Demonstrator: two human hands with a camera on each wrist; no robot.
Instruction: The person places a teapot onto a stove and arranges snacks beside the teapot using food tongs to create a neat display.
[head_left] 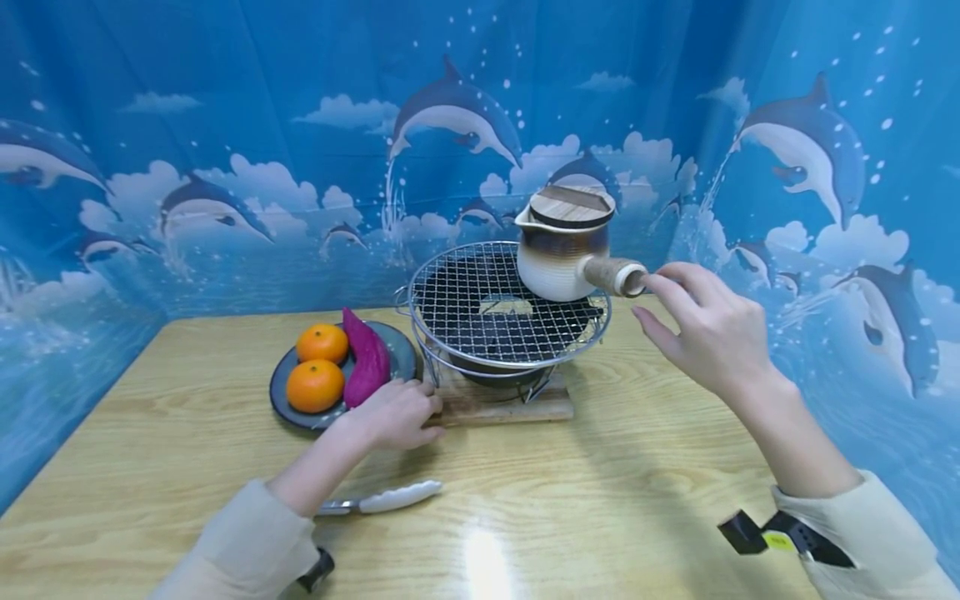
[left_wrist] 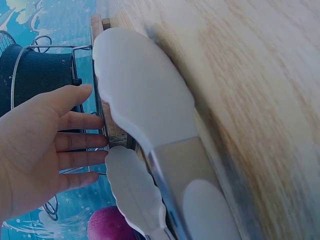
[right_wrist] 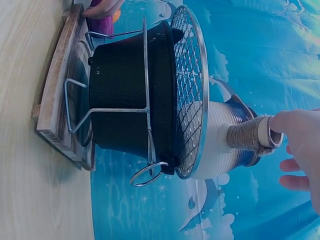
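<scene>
Tongs [head_left: 405,496], nearest: I saw both white tips only from the left wrist. Left hand [head_left: 397,412]: fingers lay straight, empty, at the board's [head_left: 517,408] edge. Stove [right_wrist: 120,80]: black side showed from the right wrist, mostly hidden from the head. Pot [head_left: 558,271]: stood on the grill [head_left: 465,321], handle [head_left: 611,273] by my right hand's [head_left: 716,325] parted, ungripping fingers; contact unclear.

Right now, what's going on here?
A person's right hand touches the end of the handle of a little lidded pot, which sits on wire mesh above a black stove. The left hand is at the left end of the wooden board underneath. Tongs lie nearer the person than a plate with two oranges and a purple sweet potato.
</scene>
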